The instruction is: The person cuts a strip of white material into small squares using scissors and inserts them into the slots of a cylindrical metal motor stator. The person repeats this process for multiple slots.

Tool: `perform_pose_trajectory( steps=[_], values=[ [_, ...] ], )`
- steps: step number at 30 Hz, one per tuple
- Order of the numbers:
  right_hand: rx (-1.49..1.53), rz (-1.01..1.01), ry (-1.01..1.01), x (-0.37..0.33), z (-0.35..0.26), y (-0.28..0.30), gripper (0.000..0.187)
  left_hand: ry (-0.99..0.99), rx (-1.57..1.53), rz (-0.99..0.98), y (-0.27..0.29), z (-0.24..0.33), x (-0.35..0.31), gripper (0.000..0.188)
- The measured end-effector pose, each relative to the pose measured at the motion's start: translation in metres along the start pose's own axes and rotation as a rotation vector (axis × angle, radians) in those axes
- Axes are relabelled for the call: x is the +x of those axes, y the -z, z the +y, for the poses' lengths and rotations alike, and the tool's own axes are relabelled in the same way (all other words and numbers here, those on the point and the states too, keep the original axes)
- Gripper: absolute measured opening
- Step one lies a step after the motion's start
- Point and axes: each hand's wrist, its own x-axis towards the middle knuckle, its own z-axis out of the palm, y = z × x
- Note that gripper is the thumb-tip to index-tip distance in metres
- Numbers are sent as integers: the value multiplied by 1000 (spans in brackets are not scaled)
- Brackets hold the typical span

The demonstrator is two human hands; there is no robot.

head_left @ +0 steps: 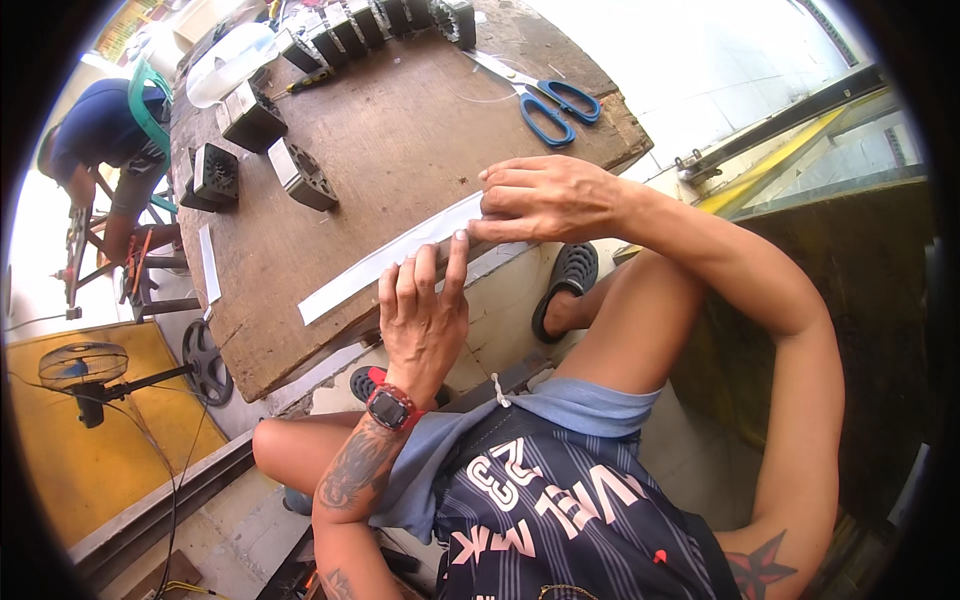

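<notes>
A long white paper strip (375, 265) lies slantwise along the near edge of the wooden table. My left hand (425, 315), with a red-strapped watch on its wrist, rests its outstretched fingertips on the strip's near edge. At the strip's right end my right hand (545, 200) has its fingers bent together over the paper, with the thumb side close to my left index finger. The end of the strip is hidden under those fingers. Beyond them lie scissors (548, 108) with blue handles, blades pointing away to the left.
The brown wooden table (400, 130) carries several dark blocks (335, 38) in a row at the back, loose blocks (300, 175) at left, a screwdriver (308, 80) and another white strip (209, 262). A fan (85, 368) stands left; a person (105, 130) sits bent over beyond.
</notes>
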Motion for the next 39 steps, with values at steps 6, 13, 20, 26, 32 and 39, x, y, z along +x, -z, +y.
perform_pose_trajectory(
  steps=[6, 13, 20, 26, 32, 39],
  values=[
    [35, -16, -69, -7, 1, -2, 33, 23, -2, -15, 1, -1, 5, 74],
    [201, 27, -228, -22, 1, -2, 39, 160, -18, -1, 12, -12, 1, 65],
    [35, 66, -407, -12, 8, 5, 32, 131, 28, -176, 71, -65, -38, 70],
    [-131, -184, -1212, -14, 46, 27, 58, 471, -814, 46, 92, -44, -28, 55],
    [366, -347, -1472, -4, 64, 58, 69, 800, -1277, 128, 71, -34, -3, 60],
    [1009, 287, -1469, -20, 55, 73, 51, 894, -1346, 61, 60, -53, -7, 60]
  ],
)
